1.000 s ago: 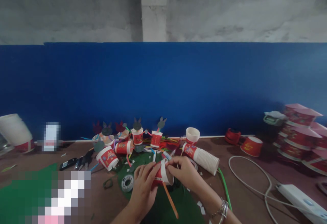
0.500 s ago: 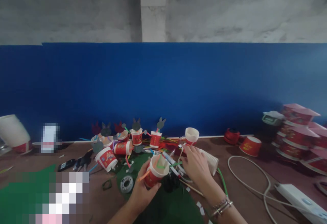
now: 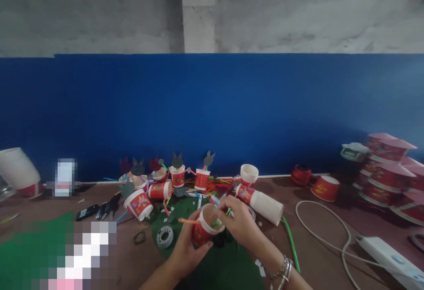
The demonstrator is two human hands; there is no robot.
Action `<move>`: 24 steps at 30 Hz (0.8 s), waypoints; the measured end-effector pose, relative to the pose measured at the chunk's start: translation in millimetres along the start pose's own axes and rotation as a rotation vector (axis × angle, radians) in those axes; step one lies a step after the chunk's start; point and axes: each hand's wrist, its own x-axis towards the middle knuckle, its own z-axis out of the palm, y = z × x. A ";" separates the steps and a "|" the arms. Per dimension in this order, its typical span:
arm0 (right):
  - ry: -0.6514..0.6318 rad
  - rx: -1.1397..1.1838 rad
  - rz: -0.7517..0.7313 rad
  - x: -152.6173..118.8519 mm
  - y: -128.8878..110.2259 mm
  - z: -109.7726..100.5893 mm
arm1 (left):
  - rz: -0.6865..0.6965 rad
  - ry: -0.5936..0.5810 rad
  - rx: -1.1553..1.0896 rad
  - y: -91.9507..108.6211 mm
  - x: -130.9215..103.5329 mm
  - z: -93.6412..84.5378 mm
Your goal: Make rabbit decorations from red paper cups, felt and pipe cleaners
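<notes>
The left hand (image 3: 187, 246) is closed around one red-and-white printed paper cup (image 3: 200, 234), its fingers and thumb wrapping the wall, while the right hand (image 3: 239, 221) has its fingers bent together at the cup's mouth; whether they pinch anything cannot be told. The cup is raised above a dark green sheet (image 3: 232, 265) on the brown tabletop (image 3: 318, 254), tilted so that its open mouth faces up and toward the right hand. Two red-and-white cups with dark grey, rabbit-eared paper heads, a left one (image 3: 178, 178) and a right one (image 3: 202, 179), stand upright behind, and two more printed cups, a rear one (image 3: 160, 190) and a front one (image 3: 138, 205), lie tipped over. One long stack of nested paper cups (image 3: 266, 207) lies on its side, one round grey roll (image 3: 164, 237) rests on the green sheet's left part, and one white power strip (image 3: 392, 257) is at the right. The held cup has a pale rim and a red wall with yellowish print; one orange strip (image 3: 188, 221) sticks out from its left side, and a green strip (image 3: 217, 224) shows inside. Fingers hide much of its wall and part of its mouth. The power strip is cut off by the frame edge, and a pixelated patch covers the lower left.
</notes>
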 end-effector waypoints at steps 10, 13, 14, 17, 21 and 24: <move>0.040 0.046 -0.006 7.6 2.1 2.0 | -0.052 0.011 -0.026 14.4 6.9 -1.2; 0.014 0.087 0.034 16.8 3.7 -2.8 | -0.139 0.002 -0.192 31.5 14.2 -9.4; -0.007 0.101 0.054 20.6 3.8 -5.2 | -0.145 0.025 -0.212 37.1 18.0 -14.0; -0.076 0.129 0.116 31.6 1.5 -12.9 | -0.070 0.130 -0.254 53.9 33.0 -31.4; -0.152 0.106 0.145 38.2 -4.9 -15.2 | -0.093 -0.053 -0.244 82.5 51.0 -55.5; -0.197 0.065 0.132 36.4 -9.2 -10.4 | -0.195 -0.328 -0.182 102.5 56.9 -65.1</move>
